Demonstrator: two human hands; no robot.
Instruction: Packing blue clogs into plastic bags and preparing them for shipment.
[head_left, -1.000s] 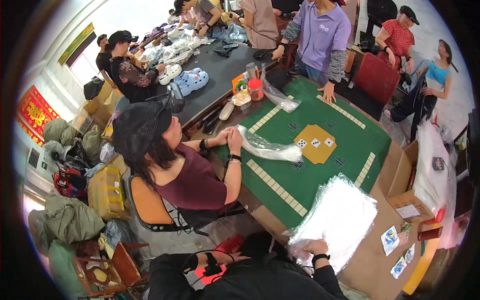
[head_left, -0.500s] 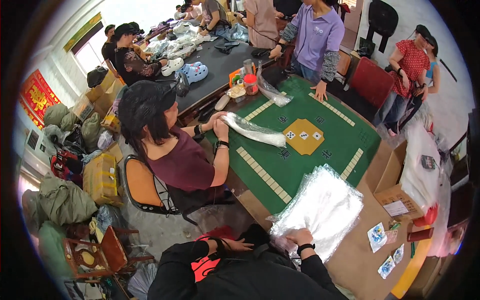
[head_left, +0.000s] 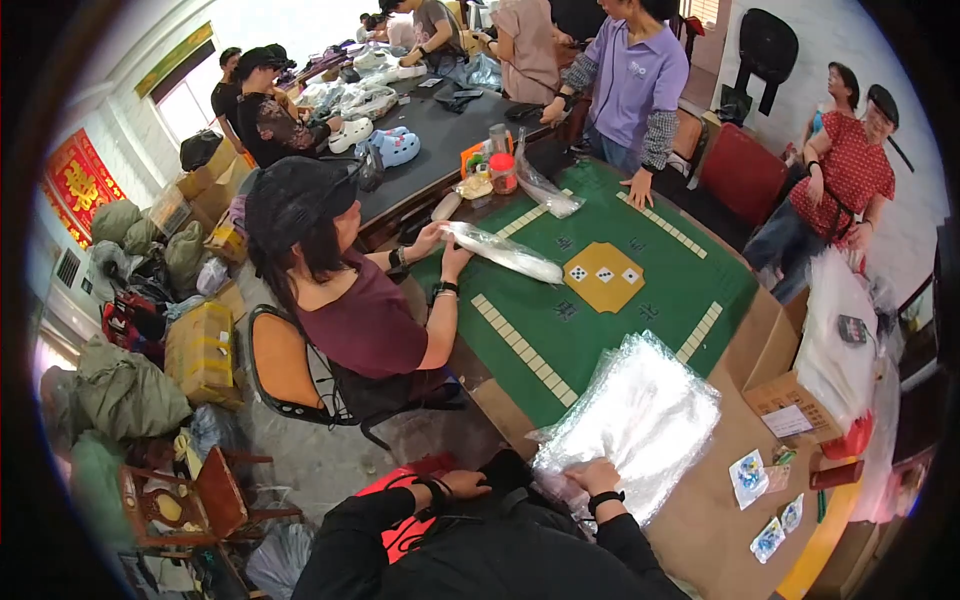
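Note:
A stack of shiny clear plastic bags (head_left: 640, 410) lies over the near edge of the green game mat. At its lower left edge my right hand (head_left: 597, 476) grips the bags, its fingers curled over them. My left hand (head_left: 466, 484) is low in front of me beside a bright red item (head_left: 408, 505); it holds nothing that I can see, its fingers loosely stretched. Across the table corner on the left, a person in a maroon top (head_left: 360, 315) holds a gathered clear plastic bundle (head_left: 505, 252) in both hands.
Rows of pale tiles (head_left: 522, 350) line the green mat (head_left: 510, 310). A cardboard box (head_left: 795, 410) with plastic sheeting and small packets (head_left: 750, 478) are on the right. A person in purple (head_left: 635, 90) leans on the far edge. An orange chair (head_left: 285, 360) stands left.
My left hand has drawn slightly to the left; my right hand stays on the bags. The maroon-topped person's hands have moved apart along the bundle. The person in red has shifted and turned.

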